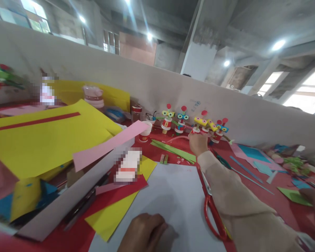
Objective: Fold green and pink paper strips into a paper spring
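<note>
- Your right hand (198, 142) reaches out to the line of cup figures along the low wall (147, 80), at the base of the one with a yellow, pink-eyed head (201, 121).
- Your fingers there are hidden by the hand's back and a little blurred, so I can't tell whether they pinch that figure or only touch it.
- To its left stand a yellow-eyed figure (166, 123) and a blue-headed figure (181, 121), both upright on red cups; more figures crowd close on its right.
- Your left hand (145, 231) is low in view over the white sheet (175, 189), fingers loosely curled; whether they press on anything, you can't see from here.
- Red-handled scissors (209, 196) lie along the sheet's right edge, just beside your beige sleeve (233, 196).
- Beyond the sheet you have green strips (173, 150) and two small ridged pieces (164, 159) on the red tabletop (267, 206).
- A pink strip (110, 145) slants across on your left, near large yellow paper (55, 143).
- Far right, another person's hand (313, 201) is at a green piece of paper (294, 196).
</note>
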`<state>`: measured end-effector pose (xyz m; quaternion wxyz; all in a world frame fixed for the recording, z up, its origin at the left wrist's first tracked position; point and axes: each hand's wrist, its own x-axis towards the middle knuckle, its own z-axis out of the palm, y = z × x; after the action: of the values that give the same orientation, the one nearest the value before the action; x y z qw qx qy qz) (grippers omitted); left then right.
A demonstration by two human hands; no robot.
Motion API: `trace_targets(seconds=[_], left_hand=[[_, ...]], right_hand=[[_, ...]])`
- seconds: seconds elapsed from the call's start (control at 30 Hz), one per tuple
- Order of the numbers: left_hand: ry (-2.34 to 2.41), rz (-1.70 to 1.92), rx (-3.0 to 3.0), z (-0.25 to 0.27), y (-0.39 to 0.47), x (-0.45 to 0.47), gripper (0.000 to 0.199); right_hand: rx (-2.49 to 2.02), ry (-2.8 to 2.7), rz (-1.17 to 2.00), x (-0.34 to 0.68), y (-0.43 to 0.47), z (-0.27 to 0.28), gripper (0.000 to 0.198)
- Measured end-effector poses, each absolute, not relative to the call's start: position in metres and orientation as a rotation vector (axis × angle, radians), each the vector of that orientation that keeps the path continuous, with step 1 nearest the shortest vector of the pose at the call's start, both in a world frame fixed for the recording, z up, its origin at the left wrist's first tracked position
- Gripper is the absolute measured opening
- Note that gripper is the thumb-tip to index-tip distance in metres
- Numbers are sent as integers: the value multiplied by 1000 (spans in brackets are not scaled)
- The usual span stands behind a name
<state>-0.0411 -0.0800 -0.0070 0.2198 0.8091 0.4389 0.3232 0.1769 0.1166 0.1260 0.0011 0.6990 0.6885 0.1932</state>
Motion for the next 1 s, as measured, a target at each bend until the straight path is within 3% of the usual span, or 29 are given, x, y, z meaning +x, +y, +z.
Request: trace_targets(seconds=[0.13, 0.27, 0.43, 0.7, 0.87, 1.0], left_hand=[[1359, 1436, 2286, -6, -86, -40, 29], [1598, 1622, 2511, -5, -95, -38, 34], [1486, 1309, 2625, -7, -107, -38, 28], [1244, 847, 2822, 4, -99, -33, 28], [1194, 867, 2876, -1, -95, -34, 33], [1139, 844, 2894, -5, -93, -37, 37]], right_hand=[[1908, 2490, 836, 149, 37, 120, 25], [1603, 2895, 731, 123, -56, 54, 20], [1835, 2983, 535, 115, -107, -10, 9], [2053, 2936, 246, 133, -118, 4, 15], [2688, 2575, 492, 198, -129, 8, 21], [2768, 2280, 498, 246, -134, 2, 28]])
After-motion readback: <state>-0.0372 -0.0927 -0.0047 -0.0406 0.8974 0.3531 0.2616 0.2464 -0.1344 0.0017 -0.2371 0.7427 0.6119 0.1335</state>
